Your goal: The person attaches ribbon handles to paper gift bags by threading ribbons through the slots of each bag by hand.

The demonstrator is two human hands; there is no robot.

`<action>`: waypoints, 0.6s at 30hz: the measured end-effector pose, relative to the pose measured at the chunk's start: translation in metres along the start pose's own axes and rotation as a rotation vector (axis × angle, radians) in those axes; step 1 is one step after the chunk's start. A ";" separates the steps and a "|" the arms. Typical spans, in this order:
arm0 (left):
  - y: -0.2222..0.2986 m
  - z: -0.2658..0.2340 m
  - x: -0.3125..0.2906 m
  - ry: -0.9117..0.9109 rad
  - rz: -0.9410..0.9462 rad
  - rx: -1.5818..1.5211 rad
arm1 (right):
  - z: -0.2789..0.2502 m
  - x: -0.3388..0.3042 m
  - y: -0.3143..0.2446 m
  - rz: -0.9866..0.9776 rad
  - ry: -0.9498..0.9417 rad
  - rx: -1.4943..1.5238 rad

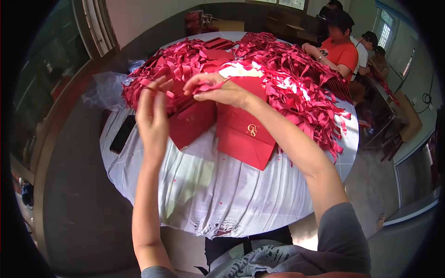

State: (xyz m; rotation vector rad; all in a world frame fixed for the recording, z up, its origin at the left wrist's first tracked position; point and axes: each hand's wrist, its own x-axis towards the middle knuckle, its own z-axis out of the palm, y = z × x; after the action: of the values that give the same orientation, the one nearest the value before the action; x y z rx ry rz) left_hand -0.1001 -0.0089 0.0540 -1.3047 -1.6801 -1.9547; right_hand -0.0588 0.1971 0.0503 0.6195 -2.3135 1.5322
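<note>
My right hand [227, 94] reaches over the table with a red ribbon [211, 86] pinched between thumb and fingers. Just left of it, my left hand [154, 111] is raised beside a heap of red ribbons [178, 60]; motion smears its fingers, so I cannot tell whether it holds anything. Beneath and between the hands lies a red paper bag [192, 123]. Another red paper bag [245, 139], with a gold emblem, lies flat under my right forearm.
A white-covered round table [232, 199] carries a large pile of red ribbon-handled bags [301, 92] at the right. A black phone [123, 134] and clear plastic wrap [109, 90] lie at the left. A person in a red-orange top [340, 53] sits at the far right, others behind.
</note>
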 end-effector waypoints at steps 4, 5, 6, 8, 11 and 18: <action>-0.041 0.004 -0.030 -0.016 0.097 0.434 | 0.004 -0.007 0.034 0.089 0.238 0.053; -0.040 0.008 -0.034 -0.016 0.118 0.539 | 0.001 -0.010 0.042 0.044 0.342 -0.202; -0.045 0.006 -0.039 0.029 0.164 0.616 | 0.007 -0.009 0.044 -0.008 0.436 -0.443; -0.057 0.004 -0.045 0.047 0.071 0.645 | 0.012 -0.005 0.046 0.034 0.532 -0.600; -0.095 -0.001 -0.050 0.045 0.000 0.560 | 0.005 -0.007 0.063 0.234 0.471 -0.351; -0.117 -0.010 -0.052 0.026 -0.307 0.342 | 0.027 0.007 0.081 0.469 0.382 0.067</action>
State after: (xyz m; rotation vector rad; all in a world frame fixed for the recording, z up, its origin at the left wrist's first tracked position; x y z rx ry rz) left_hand -0.1551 -0.0004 -0.0615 -0.9398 -2.1881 -1.7129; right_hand -0.1059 0.1985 -0.0216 -0.2153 -2.2023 1.7390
